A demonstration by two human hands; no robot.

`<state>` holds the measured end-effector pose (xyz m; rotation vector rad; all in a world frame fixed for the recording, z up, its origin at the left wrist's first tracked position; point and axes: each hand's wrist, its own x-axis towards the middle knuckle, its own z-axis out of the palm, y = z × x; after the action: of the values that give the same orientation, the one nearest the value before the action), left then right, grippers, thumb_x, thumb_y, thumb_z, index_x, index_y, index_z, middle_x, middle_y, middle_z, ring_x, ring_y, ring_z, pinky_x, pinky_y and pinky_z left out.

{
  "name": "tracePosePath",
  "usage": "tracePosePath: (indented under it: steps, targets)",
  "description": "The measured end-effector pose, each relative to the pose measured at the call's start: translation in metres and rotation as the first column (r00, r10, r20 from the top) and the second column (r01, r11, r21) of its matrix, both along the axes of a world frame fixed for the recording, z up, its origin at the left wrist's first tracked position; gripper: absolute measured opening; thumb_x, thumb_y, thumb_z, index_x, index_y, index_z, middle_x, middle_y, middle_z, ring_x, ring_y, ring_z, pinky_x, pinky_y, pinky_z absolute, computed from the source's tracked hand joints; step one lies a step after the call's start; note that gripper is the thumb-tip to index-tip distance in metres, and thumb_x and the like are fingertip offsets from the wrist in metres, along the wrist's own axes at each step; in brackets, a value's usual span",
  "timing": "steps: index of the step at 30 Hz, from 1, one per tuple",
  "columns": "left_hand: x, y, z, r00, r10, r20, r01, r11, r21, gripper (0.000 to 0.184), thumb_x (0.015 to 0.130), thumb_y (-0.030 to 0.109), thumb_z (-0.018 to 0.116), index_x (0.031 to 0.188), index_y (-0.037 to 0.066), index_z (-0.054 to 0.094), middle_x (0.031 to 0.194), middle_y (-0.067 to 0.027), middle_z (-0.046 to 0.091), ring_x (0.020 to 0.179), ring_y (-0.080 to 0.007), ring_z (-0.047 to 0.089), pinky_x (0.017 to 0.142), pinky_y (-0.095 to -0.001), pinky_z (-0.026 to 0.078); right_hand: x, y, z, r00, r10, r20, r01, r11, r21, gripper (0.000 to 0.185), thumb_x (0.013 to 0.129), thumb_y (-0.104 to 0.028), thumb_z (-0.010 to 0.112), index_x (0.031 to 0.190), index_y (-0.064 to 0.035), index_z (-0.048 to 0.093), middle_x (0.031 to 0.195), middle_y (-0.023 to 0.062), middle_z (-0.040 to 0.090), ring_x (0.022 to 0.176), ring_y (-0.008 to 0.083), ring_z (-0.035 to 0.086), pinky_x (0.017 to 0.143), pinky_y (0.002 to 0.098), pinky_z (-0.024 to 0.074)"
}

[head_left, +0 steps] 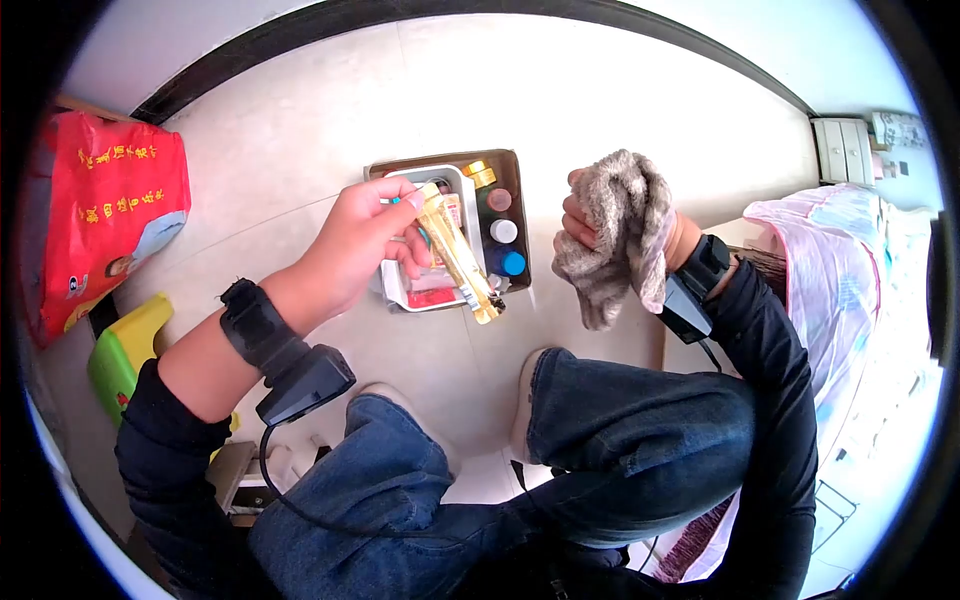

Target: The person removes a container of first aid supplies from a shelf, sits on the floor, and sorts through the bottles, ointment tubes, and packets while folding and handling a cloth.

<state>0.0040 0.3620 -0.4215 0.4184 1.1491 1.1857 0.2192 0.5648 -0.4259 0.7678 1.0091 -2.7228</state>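
My left hand (375,240) pinches a long gold sachet (455,255) near its upper end, and the sachet hangs slanting down to the right. Below it on the floor stands a brown tray (400,165) with a white basket (396,285) in its left part. Small packets, one of them red (432,297), lie in the basket. Along the tray's right side are bottles with a white cap (504,231) and a blue cap (512,263), and a gold-lidded container (480,173). My right hand (580,215) is closed around a bunched grey-brown cloth (625,220), which hides part of the fingers.
A red bag (115,200) with yellow lettering stands at the left, beside a green and yellow plastic piece (130,345). To the right, a pink-white patterned cover (825,270) drapes over furniture. A small white cabinet (843,150) is at the far right.
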Motion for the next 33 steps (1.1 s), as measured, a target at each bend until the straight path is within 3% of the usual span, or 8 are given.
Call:
tracePosePath:
  steps: [6, 9, 13, 16, 20, 25, 28, 33]
  targets:
    - [0.0, 0.001, -0.001, 1.0, -0.007, 0.005, 0.007, 1.0, -0.014, 0.019, 0.089, 0.019, 0.042, 0.085, 0.002, 0.048, 0.072, -0.0079, 0.055, 0.06, -0.0118, 0.054, 0.051, -0.0238, 0.045, 0.007, -0.005, 0.03, 0.998, 0.069, -0.015, -0.07, 0.99, -0.126, 0.037, 0.088, -0.021, 0.045, 0.119, -0.0027, 0.04, 0.109, 0.0106, 0.051, 0.093, 0.0182, 0.054, 0.079, 0.0284, 0.0478]
    - [0.001, 0.001, -0.001, 1.0, -0.005, 0.003, 0.005, 1.0, -0.015, 0.019, 0.089, 0.019, 0.042, 0.086, 0.002, 0.048, 0.072, -0.0076, 0.054, 0.06, -0.0113, 0.053, 0.051, -0.0233, 0.045, 0.012, -0.008, 0.041, 0.916, -0.089, 0.392, 0.046, 0.992, 0.118, 0.037, 0.088, -0.022, 0.045, 0.119, -0.0027, 0.04, 0.11, 0.0104, 0.05, 0.093, 0.0182, 0.054, 0.079, 0.0296, 0.0482]
    - [0.001, 0.002, -0.002, 1.0, -0.016, 0.002, 0.016, 1.0, -0.006, 0.02, 0.089, 0.02, 0.041, 0.087, 0.001, 0.048, 0.072, -0.0071, 0.054, 0.06, -0.0107, 0.053, 0.052, -0.0226, 0.045, 0.005, -0.007, 0.023, 0.999, -0.002, -0.045, -0.005, 0.989, -0.149, 0.038, 0.087, -0.024, 0.047, 0.117, -0.0019, 0.041, 0.108, 0.0109, 0.051, 0.093, 0.0192, 0.055, 0.078, 0.0308, 0.0485]
    - [0.001, 0.002, -0.003, 1.0, -0.029, 0.006, 0.029, 1.0, 0.009, 0.02, 0.089, 0.02, 0.04, 0.087, 0.001, 0.048, 0.073, -0.0071, 0.054, 0.061, -0.0105, 0.053, 0.052, -0.0222, 0.045, 0.008, -0.002, 0.006, 0.995, 0.065, 0.075, -0.092, 0.891, 0.444, 0.039, 0.087, -0.031, 0.042, 0.114, -0.0027, 0.047, 0.111, 0.0126, 0.052, 0.1, 0.0227, 0.052, 0.091, 0.036, 0.0397]
    - [0.001, 0.002, -0.002, 1.0, -0.015, 0.015, 0.015, 1.0, 0.012, 0.02, 0.089, 0.02, 0.041, 0.087, 0.002, 0.049, 0.072, -0.0071, 0.055, 0.061, -0.0103, 0.053, 0.052, -0.022, 0.045, 0.007, 0.004, -0.012, 0.978, -0.007, -0.208, -0.083, 0.902, -0.423, 0.045, 0.085, -0.035, 0.034, 0.114, -0.0023, 0.047, 0.113, 0.014, 0.052, 0.103, 0.0252, 0.05, 0.093, 0.0376, 0.0368]
    - [-0.013, 0.007, -0.01, 0.991, 0.02, -0.136, -0.02, 1.0, 0.004, 0.018, 0.088, 0.019, 0.043, 0.085, 0.003, 0.05, 0.065, -0.0063, 0.055, 0.055, -0.0101, 0.053, 0.05, -0.0215, 0.044, 0.001, -0.001, -0.003, 0.964, -0.172, 0.206, 0.222, 0.941, -0.256, 0.036, 0.087, -0.032, 0.039, 0.106, -0.0034, 0.051, 0.094, 0.0106, 0.058, 0.085, 0.0209, 0.057, 0.075, 0.0376, 0.0478]
    - [-0.044, 0.009, -0.036, 0.893, 0.117, -0.435, -0.104, 0.993, 0.053, 0.018, 0.088, 0.019, 0.045, 0.082, 0.002, 0.051, 0.063, -0.0041, 0.054, 0.053, -0.0085, 0.051, 0.049, -0.02, 0.042, 0.007, 0.012, -0.022, 0.99, -0.109, -0.087, 0.052, 0.869, -0.492, 0.042, 0.083, -0.024, 0.034, 0.114, 0.0005, 0.047, 0.11, 0.0164, 0.053, 0.1, 0.028, 0.052, 0.091, 0.0397, 0.0381]
    - [-0.051, -0.005, -0.06, 0.699, 0.095, -0.709, -0.106, 0.994, 0.028, 0.017, 0.087, 0.016, 0.047, 0.08, 0.001, 0.053, 0.062, -0.001, 0.052, 0.053, -0.006, 0.049, 0.047, -0.0185, 0.039, 0.006, 0.01, -0.013, 0.986, -0.097, 0.137, 0.142, 0.916, -0.375, 0.042, 0.076, -0.017, 0.035, 0.111, 0.0015, 0.048, 0.104, 0.0167, 0.055, 0.095, 0.0267, 0.054, 0.088, 0.0396, 0.0409]
